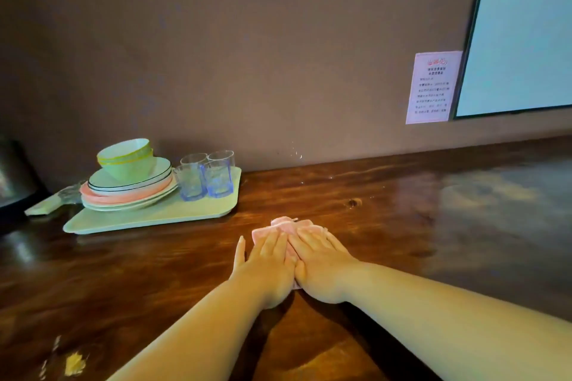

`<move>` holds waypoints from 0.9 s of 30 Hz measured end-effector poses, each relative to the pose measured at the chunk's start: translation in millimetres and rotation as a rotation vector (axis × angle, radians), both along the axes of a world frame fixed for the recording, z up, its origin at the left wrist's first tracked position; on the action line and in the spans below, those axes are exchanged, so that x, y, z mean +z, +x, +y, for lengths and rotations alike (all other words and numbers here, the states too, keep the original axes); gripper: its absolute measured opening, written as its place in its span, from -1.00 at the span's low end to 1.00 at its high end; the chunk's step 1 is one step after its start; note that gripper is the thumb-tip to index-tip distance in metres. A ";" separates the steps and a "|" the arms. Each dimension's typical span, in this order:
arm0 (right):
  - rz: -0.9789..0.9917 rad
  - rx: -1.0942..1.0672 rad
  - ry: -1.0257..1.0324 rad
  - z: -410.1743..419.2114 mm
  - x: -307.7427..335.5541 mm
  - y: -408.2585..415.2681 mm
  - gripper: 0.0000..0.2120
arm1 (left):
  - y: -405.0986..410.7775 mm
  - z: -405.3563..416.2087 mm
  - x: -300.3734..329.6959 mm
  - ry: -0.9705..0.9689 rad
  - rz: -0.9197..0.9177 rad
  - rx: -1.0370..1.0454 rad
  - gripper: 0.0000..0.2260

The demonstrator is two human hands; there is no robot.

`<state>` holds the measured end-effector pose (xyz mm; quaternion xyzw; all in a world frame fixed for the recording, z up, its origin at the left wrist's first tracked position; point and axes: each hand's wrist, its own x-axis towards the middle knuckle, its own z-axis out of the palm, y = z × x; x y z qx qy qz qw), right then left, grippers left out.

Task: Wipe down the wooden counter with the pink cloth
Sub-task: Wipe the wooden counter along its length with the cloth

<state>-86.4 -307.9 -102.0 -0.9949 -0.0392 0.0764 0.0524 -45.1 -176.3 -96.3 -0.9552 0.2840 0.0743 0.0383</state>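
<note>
Pink cloth (pixel 289 227) flat under left hand (pixel 266 263) and right hand (pixel 322 263)

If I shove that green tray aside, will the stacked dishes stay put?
Probably risky. The stacked green bowls sit high on the plates, so could slide. The clear glasses look light and tippy. The pale green tray seems smooth.

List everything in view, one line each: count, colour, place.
wooden counter: one, dark brown, fills the foreground
pink cloth: one, pink, mid-counter under both hands
tray: one, pale green, left on the counter
plates: a stack, pale green and pink, on the tray
bowls: nested, green with yellow rims, atop the plates
glasses: about four, clear bluish, on the tray beside the plates
paper notice: one, white, on the wall
screen: one, pale, upper right
left hand: flat, pressing the cloth
right hand: flat, pressing the cloth
</note>
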 end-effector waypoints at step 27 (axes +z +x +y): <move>-0.032 0.015 0.024 -29.4 2.5 118.3 -0.43 | 107.8 -31.9 8.2 0.099 -0.038 0.021 -0.48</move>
